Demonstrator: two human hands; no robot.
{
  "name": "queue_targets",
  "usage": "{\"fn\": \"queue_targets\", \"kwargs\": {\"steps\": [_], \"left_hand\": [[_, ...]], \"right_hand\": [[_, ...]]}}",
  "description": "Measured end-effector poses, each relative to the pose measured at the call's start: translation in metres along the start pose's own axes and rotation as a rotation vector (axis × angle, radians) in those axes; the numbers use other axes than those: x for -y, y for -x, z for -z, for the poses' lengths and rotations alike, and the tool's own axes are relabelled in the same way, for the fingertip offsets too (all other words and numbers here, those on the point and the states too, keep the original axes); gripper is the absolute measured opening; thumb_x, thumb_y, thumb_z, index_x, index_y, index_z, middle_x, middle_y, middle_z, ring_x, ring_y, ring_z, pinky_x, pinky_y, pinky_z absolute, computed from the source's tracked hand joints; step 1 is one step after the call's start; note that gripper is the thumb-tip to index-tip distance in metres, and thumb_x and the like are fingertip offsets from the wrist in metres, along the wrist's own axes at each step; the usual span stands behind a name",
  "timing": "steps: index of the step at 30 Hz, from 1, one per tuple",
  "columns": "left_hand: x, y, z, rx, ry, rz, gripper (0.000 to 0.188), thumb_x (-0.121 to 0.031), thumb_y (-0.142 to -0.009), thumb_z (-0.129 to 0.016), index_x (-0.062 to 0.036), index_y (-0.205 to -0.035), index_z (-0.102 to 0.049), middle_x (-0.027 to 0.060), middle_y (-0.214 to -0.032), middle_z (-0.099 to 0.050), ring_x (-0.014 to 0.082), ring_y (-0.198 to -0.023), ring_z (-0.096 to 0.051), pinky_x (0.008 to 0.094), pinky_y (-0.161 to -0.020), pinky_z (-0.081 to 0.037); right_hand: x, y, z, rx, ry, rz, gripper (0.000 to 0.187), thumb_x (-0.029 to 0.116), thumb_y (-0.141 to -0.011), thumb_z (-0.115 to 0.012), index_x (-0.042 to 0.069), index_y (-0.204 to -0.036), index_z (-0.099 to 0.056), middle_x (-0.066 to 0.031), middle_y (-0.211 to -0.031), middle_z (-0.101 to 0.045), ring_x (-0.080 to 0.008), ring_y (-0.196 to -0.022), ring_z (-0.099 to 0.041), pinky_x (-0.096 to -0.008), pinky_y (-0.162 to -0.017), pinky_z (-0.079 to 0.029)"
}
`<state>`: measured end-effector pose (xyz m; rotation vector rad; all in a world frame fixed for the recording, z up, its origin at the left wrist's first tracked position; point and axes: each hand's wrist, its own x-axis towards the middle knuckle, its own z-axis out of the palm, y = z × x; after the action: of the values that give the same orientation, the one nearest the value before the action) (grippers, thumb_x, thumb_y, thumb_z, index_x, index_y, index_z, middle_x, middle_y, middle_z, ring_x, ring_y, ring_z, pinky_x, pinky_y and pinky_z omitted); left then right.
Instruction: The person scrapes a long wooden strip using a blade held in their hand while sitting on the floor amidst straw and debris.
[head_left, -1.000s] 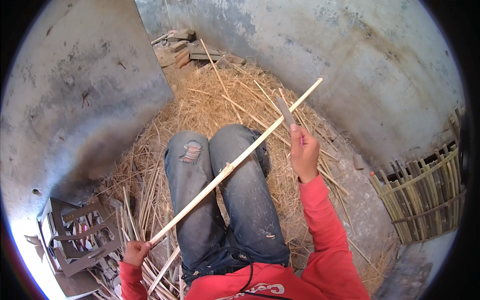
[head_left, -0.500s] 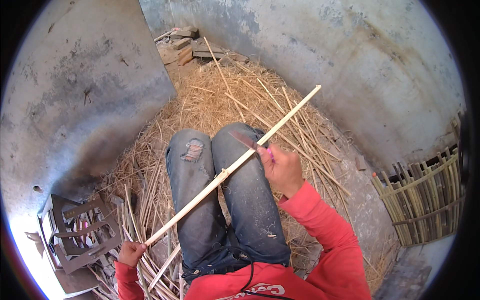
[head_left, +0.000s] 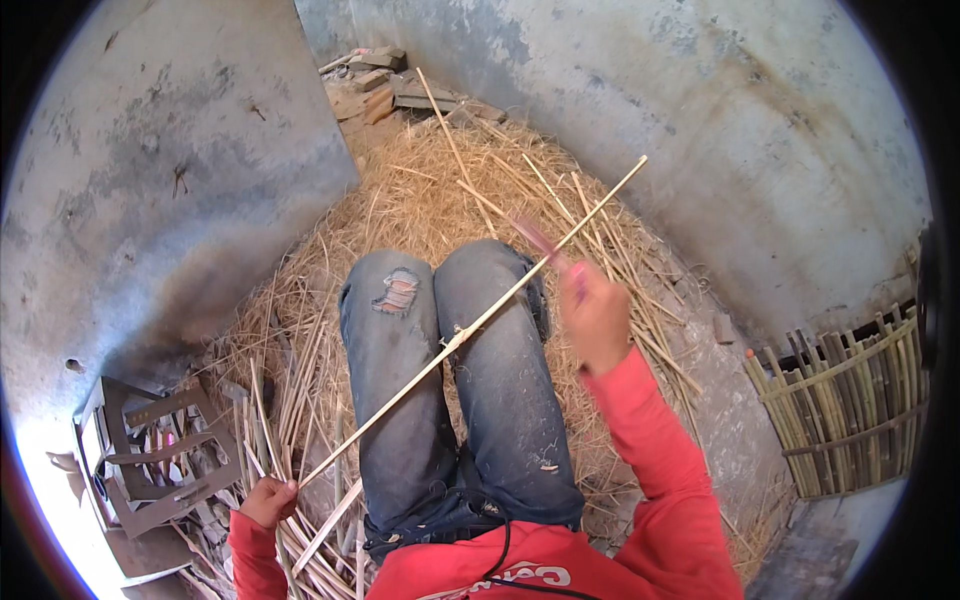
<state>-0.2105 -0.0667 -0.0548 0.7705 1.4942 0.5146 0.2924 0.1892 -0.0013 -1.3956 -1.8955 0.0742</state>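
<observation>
A long pale bamboo strip point(head_left: 400, 391) slants across my thighs, its far end up to the right above the straw. A small knot with frayed fibres shows near its middle. My left hand point(head_left: 269, 500) pinches the near end by my left hip. My right hand point(head_left: 596, 318), smeared by motion, is closed round a knife point(head_left: 532, 235) with a little pink at the grip. The blurred blade points up and left, lying across or against the strip beyond my right knee; contact cannot be made out. Both knees are in worn jeans point(head_left: 400, 350).
Shavings point(head_left: 420, 215) cover the floor ahead, with loose strips on the right. More strips point(head_left: 300, 400) lie at my left beside a dark metal frame point(head_left: 130, 510). A bamboo-slat panel point(head_left: 850, 410) leans at the right. Walls close in; bricks point(head_left: 375, 65) sit in the corner.
My right hand and the knife have moved up and right along the strip, toward its far end. The strip looks narrower now, turned on its edge. My left hand keeps its end.
</observation>
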Motion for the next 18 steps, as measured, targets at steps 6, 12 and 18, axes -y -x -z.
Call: {"fn": "queue_targets", "kwargs": {"steps": [6, 12, 18], "left_hand": [[0.000, -0.006, -0.001, 0.040, -0.038, 0.015, 0.066, -0.053, -0.104, -0.055, -0.0102, -0.055, -0.042, -0.0015, -0.053, -0.037, 0.0111, -0.048, -0.031, 0.0306, -0.048, -0.024], [0.001, -0.010, -0.005, 0.176, 0.131, 0.112, 0.067, -0.056, -0.106, -0.048, -0.0100, -0.058, -0.043, 0.0017, -0.054, -0.039, 0.0137, -0.049, -0.034, 0.0299, -0.050, -0.027], [0.001, -0.010, 0.003, 0.147, 0.055, 0.164, 0.071, -0.059, -0.107, -0.040, -0.0084, -0.058, -0.044, 0.0025, -0.054, -0.040, 0.0147, -0.049, -0.037, 0.0299, -0.050, -0.030]], "right_hand": [[0.035, 0.033, -0.016, 0.045, -0.052, 0.176, 0.045, 0.039, -0.106, -0.056, 0.009, -0.072, -0.056, -0.0096, -0.049, -0.052, -0.0264, -0.039, -0.053, -0.0409, -0.040, -0.039], [-0.021, -0.022, 0.005, -0.115, -0.047, -0.193, 0.043, 0.038, -0.105, -0.058, 0.008, -0.073, -0.059, -0.0113, -0.050, -0.052, -0.0287, -0.041, -0.053, -0.0421, -0.042, -0.039], [0.016, -0.002, -0.013, -0.015, 0.000, -0.003, 0.041, 0.038, -0.104, -0.059, 0.010, -0.074, -0.060, -0.0131, -0.051, -0.053, -0.0309, -0.042, -0.054, -0.0431, -0.042, -0.041]]}}
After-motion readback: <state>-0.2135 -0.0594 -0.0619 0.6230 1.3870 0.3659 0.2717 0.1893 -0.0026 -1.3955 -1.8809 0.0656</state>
